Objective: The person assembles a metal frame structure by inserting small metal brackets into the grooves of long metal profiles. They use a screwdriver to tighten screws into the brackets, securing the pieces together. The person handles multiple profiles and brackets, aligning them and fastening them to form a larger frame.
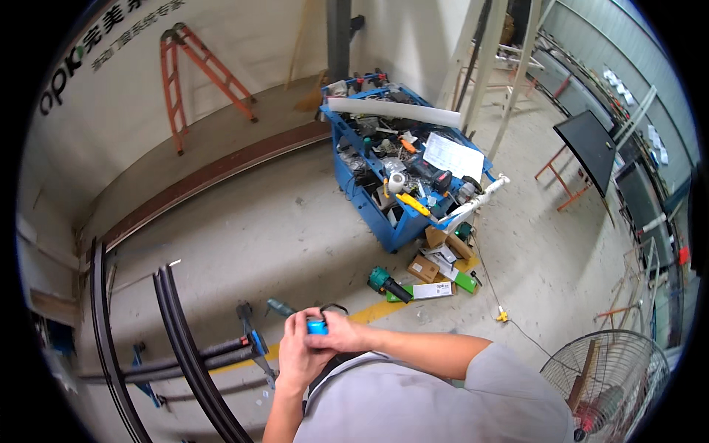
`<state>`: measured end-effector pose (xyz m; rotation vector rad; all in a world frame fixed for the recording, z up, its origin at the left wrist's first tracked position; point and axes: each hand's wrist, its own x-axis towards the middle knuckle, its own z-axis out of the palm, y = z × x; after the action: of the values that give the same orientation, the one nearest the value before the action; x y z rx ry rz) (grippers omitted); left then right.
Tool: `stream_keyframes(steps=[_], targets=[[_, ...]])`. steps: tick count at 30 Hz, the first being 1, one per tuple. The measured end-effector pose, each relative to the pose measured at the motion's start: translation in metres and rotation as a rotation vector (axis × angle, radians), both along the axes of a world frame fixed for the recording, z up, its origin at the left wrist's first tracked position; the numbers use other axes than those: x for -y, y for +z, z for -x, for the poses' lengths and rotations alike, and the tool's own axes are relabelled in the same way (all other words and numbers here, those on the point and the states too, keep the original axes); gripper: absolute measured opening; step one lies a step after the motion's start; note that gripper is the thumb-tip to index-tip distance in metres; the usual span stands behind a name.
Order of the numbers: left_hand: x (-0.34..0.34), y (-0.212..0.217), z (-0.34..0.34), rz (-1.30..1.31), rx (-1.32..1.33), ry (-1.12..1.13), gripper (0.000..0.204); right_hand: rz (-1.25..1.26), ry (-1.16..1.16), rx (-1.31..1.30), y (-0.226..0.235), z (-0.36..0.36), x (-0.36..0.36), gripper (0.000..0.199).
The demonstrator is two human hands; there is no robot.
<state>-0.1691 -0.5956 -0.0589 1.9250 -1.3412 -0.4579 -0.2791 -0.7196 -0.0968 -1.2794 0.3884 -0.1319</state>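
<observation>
Close together in front of my body, my left hand (297,347) and my right hand (343,332) are both closed around a small bright-blue object (317,327). Fingers cover most of it, so its kind does not show. A black loop like a strap or cord (336,307) arches above my right hand. Just beyond my left fingers is a grey-green tool end (279,307); whether it is held or lies on the floor I cannot tell. Long black metal profiles (185,343) rest on a stand to the left of my hands.
Ahead stands a blue tool cart (394,235) heaped with tools and parts. On the floor before it lie a green-and-black power tool (385,283) and cardboard boxes (423,269). A wire fan (613,376) is at right, with a cable (521,332) nearby. An orange ladder (174,96) stands far left.
</observation>
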Motion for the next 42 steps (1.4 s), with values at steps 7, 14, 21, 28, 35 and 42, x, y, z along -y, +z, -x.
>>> stream_keyframes(steps=[7,14,21,28,35,42], targets=[[0.146,-0.007,-0.06,0.169,-0.461,-0.26,0.075,-0.099,-0.486,-0.028,-0.005,0.023,0.146,0.051],[0.126,-0.091,-0.144,-0.095,-0.215,0.265,0.009,0.873,-0.739,-0.454,-0.099,-0.004,0.48,0.052],[-0.075,-0.198,-0.086,-0.661,-0.44,1.085,0.023,0.988,-0.459,-0.289,-0.292,0.074,0.744,0.048],[-0.093,-0.181,0.099,-0.518,-0.726,1.828,0.03,1.119,-0.352,-0.487,-0.251,-0.051,0.714,0.05],[-0.076,-0.232,0.143,-0.205,-0.784,1.991,0.03,0.921,-0.118,-0.178,-0.215,-0.188,0.647,0.052],[-0.158,-0.242,0.214,-0.017,-0.873,2.017,0.03,0.937,0.212,0.053,-0.031,-0.296,0.195,0.031]])
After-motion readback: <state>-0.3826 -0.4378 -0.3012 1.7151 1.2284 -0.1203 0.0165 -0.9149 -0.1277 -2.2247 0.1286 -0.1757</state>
